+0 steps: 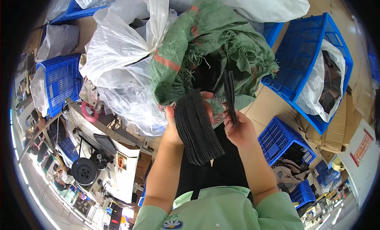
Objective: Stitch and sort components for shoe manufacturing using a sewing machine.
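Observation:
A thick stack of black fabric strips (198, 129) is gripped in my left hand (171, 125), thumb on one side and fingers on the other. My right hand (240, 129) pinches a thinner bundle of black strips (230, 93), standing upright a little to the right of the stack. Beyond both hands sits a green woven sack (213, 28) with orange stripes, its frayed mouth spread wide toward me. Dark material shows inside the sack; what it is I cannot make out.
White plastic bags (118, 52) bulge left of the sack. Blue crates (301, 68) stand on the right, one tipped with a lined bag of camouflage pieces. A sewing machine table (122, 178) with a black wheel (84, 170) is at left. Flattened cardboard (336, 131) leans far right.

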`<state>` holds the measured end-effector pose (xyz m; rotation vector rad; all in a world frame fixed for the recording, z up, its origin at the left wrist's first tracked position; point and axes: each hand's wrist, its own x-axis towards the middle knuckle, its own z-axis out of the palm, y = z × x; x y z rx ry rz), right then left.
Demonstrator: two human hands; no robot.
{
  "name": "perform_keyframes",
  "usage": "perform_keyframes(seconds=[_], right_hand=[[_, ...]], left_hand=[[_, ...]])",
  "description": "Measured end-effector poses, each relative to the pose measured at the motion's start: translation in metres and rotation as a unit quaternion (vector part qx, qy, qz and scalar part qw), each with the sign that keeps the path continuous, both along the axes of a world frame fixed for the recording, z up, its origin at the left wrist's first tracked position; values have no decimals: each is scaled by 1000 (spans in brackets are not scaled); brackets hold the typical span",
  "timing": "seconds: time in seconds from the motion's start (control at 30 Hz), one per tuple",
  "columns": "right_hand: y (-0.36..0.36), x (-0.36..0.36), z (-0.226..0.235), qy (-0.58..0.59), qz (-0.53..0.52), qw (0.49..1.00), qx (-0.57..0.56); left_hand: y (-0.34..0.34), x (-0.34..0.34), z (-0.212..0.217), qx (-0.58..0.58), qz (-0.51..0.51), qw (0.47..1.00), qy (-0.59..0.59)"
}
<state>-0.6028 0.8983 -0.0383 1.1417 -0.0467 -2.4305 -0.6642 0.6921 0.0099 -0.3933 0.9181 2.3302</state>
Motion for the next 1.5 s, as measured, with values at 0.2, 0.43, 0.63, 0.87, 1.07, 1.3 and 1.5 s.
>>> perform_keyframes(seconds=[0.2,0.43,0.63,0.87,1.07,1.3,1.5], right_hand=[[-15,-2,13,-57,37,997,-33],[-15,0,13,-28,47,998,-27],[-14,2,13,-13,44,999,-6],[-19,0,15,-29,76,996,45],[-18,2,19,17,62,997,35],[-18,7,55,57,68,996,7],[-31,9,67,27,132,976,171]], left_hand=[[15,-7,23,-15,-25,999,15],[19,-7,26,-13,-28,999,18],[19,-1,24,33,-31,999,27],[19,-1,28,64,-11,998,24],[10,5,16,112,36,993,14],[-7,0,-6,175,99,977,69],[-5,8,-7,12,76,996,43]])
